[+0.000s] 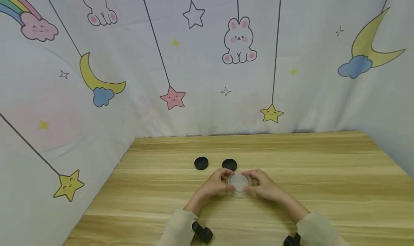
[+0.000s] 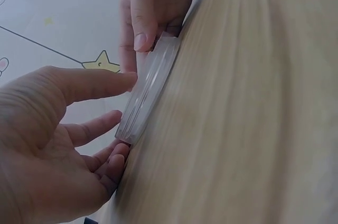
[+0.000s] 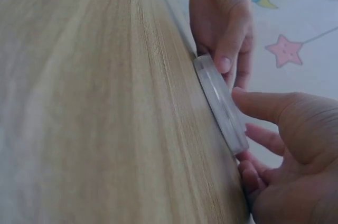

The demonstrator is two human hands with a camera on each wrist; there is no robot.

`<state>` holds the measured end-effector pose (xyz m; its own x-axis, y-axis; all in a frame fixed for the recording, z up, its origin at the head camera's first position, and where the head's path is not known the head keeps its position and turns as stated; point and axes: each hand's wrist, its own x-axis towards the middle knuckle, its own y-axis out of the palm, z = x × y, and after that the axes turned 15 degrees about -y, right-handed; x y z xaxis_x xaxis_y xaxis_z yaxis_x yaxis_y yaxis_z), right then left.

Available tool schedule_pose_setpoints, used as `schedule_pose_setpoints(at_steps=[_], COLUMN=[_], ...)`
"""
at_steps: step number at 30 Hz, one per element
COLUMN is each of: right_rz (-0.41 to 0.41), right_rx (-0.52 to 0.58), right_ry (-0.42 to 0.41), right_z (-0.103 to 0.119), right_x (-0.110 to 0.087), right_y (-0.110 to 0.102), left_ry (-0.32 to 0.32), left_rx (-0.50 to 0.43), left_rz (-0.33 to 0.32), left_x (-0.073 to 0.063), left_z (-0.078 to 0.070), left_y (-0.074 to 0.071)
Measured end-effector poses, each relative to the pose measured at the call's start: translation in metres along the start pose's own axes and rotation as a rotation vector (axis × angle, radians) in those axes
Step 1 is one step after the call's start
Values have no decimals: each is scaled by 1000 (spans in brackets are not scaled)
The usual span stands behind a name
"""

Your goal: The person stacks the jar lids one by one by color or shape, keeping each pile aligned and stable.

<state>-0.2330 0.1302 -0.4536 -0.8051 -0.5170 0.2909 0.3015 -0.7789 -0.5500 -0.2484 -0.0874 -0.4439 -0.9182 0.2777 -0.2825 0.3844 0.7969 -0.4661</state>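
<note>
A shallow, round, clear plastic container [image 1: 239, 183] lies flat on the wooden table, with frosted material or a frosted face in its middle. Its side shows layered rims [image 2: 150, 89]; whether it is one piece or two stacked, I cannot tell. My left hand [image 1: 216, 182] grips its left edge between thumb and curled fingers. From the opposite side my right hand [image 1: 266, 185] holds the right edge in the same way. Both thumbs are at the near top rim, and the fingers reach round the far side. In the right wrist view the container [image 3: 221, 105] sits between both hands.
Two black round discs lie just beyond the hands: one disc [image 1: 201, 163] to the left, the other disc [image 1: 229, 164] close behind the left fingertips. The wooden table [image 1: 323, 167] meets a printed cloth backdrop [image 1: 207, 66] at its back and left edges.
</note>
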Motion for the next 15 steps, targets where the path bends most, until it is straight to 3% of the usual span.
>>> schedule_pose_setpoints(at_steps=[7, 12, 15], right_rz=[-79, -144, -177], right_rx=[83, 120, 129], right_ry=[70, 103, 132], right_z=[-4, -3, -6], right_x=[1, 4, 6], right_y=[-2, -3, -6], left_ry=[13, -1, -41], left_rx=[-92, -195, -281], left_rz=[-33, -135, -209], left_x=[1, 3, 1], left_z=[2, 2, -4], left_y=[1, 0, -2])
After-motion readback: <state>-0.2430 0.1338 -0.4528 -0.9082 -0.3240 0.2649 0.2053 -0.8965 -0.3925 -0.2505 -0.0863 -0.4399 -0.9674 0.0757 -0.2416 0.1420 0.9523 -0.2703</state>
